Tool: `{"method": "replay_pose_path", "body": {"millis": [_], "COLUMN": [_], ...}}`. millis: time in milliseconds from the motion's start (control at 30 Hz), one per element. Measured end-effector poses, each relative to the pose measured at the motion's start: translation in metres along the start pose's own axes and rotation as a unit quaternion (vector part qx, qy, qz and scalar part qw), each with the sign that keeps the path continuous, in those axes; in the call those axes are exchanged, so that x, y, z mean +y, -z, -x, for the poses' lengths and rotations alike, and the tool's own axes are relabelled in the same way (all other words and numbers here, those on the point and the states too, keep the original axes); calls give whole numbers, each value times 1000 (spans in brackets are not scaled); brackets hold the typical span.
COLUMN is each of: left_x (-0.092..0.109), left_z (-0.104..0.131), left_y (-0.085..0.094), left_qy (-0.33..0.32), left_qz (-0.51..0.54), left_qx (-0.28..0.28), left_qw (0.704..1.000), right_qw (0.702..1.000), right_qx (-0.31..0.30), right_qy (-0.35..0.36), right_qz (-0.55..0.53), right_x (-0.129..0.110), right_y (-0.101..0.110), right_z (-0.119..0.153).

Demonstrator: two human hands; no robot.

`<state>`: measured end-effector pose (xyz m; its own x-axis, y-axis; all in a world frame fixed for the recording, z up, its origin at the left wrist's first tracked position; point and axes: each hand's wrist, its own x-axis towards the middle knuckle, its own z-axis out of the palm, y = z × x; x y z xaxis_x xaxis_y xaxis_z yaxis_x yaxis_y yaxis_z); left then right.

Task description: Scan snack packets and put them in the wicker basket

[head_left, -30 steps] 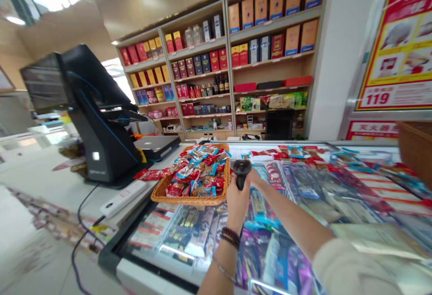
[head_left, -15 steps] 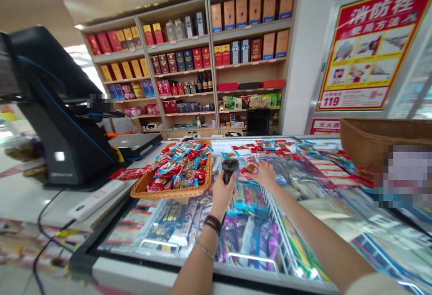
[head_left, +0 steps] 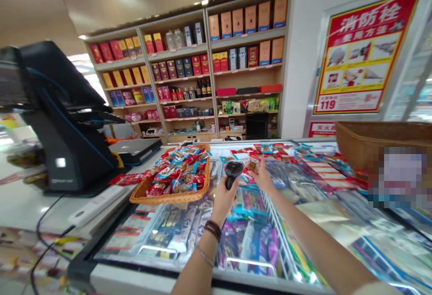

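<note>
My left hand [head_left: 225, 198], with beaded bracelets on the wrist, is wrapped round the handle of a black handheld scanner [head_left: 233, 169] above the glass-topped freezer [head_left: 116, 241]. Just to the right, my right hand [head_left: 264, 179] holds a small red snack packet [head_left: 252, 164] at its fingertips, one finger raised. A wicker basket [head_left: 205, 180] piled with red and blue snack packets [head_left: 182, 164] sits left of the scanner. More such packets [head_left: 278, 148] lie in a row along the freezer's far side. Under the glass, wire baskets hold colourful packages.
At the left stand a black checkout terminal [head_left: 67, 137], a flat scale [head_left: 137, 148] and a white power strip [head_left: 96, 205] with a cable. A brown basket [head_left: 381, 142] is on the right. Shelves of boxes [head_left: 182, 67] and a red fire-hydrant poster [head_left: 364, 56] are behind.
The view has tilted up slightly. A finger of my right hand has lifted, and the packet at its fingertips is more upright. My left hand still holds the scanner.
</note>
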<state>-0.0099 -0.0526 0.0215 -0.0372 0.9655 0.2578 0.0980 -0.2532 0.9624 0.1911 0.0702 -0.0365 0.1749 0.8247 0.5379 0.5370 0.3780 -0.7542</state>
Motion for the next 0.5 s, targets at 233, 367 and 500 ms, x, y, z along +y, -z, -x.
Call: {"method": "replay_pose_path", "body": {"millis": [233,367,500], "left_x": [-1,0,0], "left_z": [-4,-5,-6], "left_y": [-4,-4,-5], "left_qy": [-15,-12,-7], "left_qz": [4,3,15], "left_qx": [0,-3,-6], "left_qw": [1000,1000,1000], "right_qw": [993,989,988], "right_qx": [-68,-81,-87], "right_qy": [-20,-2,6], "right_qz": [89,123,125], "right_x": [-21,-26,-29], "right_y": [-3,-5,-4], "right_z": [-5,-5,-2]}}
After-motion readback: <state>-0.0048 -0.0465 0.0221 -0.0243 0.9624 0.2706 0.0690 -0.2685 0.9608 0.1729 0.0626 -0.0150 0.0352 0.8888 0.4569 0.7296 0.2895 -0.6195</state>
